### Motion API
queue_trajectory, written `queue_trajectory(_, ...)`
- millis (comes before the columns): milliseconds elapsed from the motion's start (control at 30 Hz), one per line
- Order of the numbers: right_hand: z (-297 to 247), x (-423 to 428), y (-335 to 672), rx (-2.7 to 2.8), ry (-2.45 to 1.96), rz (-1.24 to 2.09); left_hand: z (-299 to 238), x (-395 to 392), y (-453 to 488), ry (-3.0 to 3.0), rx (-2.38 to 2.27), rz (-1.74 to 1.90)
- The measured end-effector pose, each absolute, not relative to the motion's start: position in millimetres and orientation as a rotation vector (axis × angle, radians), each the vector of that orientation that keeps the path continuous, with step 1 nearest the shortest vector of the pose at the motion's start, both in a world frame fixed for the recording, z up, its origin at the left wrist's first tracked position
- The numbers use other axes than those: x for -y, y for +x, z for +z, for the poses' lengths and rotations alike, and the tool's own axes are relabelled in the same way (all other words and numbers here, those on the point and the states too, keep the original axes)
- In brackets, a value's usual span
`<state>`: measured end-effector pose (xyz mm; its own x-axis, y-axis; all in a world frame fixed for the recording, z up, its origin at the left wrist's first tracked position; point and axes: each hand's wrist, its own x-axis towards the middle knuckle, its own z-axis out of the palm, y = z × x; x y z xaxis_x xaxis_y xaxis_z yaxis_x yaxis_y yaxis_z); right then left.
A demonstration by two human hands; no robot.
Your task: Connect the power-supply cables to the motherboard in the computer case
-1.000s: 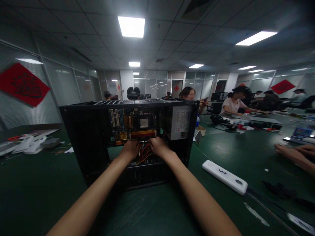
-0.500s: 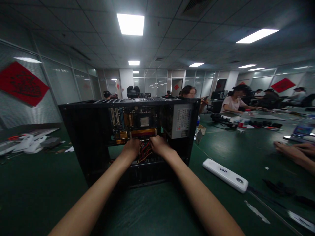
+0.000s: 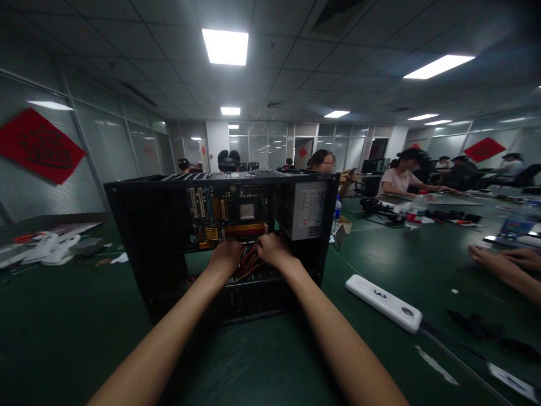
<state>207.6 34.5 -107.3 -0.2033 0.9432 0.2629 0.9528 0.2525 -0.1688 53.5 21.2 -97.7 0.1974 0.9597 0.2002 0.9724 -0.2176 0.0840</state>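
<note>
A black computer case [image 3: 147, 225] stands open in front of me on the green table. Inside it are a motherboard [image 3: 249, 194] with yellow and red memory slots [image 3: 245, 230] and a grey power supply [image 3: 310, 211] at the right. Both my hands reach in at the board's lower edge. My left hand [image 3: 226, 258] is curled closed by the left side of a bundle of red, yellow and black cables [image 3: 248, 262]. On the bundle's other side my right hand [image 3: 273, 249] has its fingers pinched together below the memory slots. Both sets of fingertips are hidden, and so is whatever they grip.
To the right lies a white power bank [image 3: 384, 303] with a cable. Beyond it are a bottle [image 3: 416, 210] and another person's hands [image 3: 502, 262]. White plastic items [image 3: 54, 247] lie at left. Co-workers sit farther back.
The view has shifted slightly. Both hands stay at the cable bundle inside the case, with the right one moved very little.
</note>
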Motion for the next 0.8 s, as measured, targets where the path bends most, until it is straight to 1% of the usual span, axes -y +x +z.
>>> queue_trajectory(233, -102, -20, 204, 2.235, -1.725, -0.138, -96, -12, 53, -2.271, 1.902, -0.361)
queue_trajectory(367, -87, 3, 191, 2.261, -1.678, -0.215, -94, -3, 50, -2.189, 1.798, -0.468)
queue_trajectory(433, -72, 22, 184, 2.301, -1.565, -0.268, -93, 4, 48, -2.199, 1.723, -0.536)
queue_trajectory(533, -44, 57, 184, 2.263, -1.254, -0.346, -95, 18, 44, -2.297, 1.675, -0.600)
queue_trajectory(667, -12, 94, 208, 1.901, -0.689, -0.364, -108, 41, 33, -2.471, 1.410, -0.750)
queue_trajectory(800, 1, 89, 252, 1.172, -0.420, -0.313, -125, 52, 20, -2.535, 1.125, -0.704)
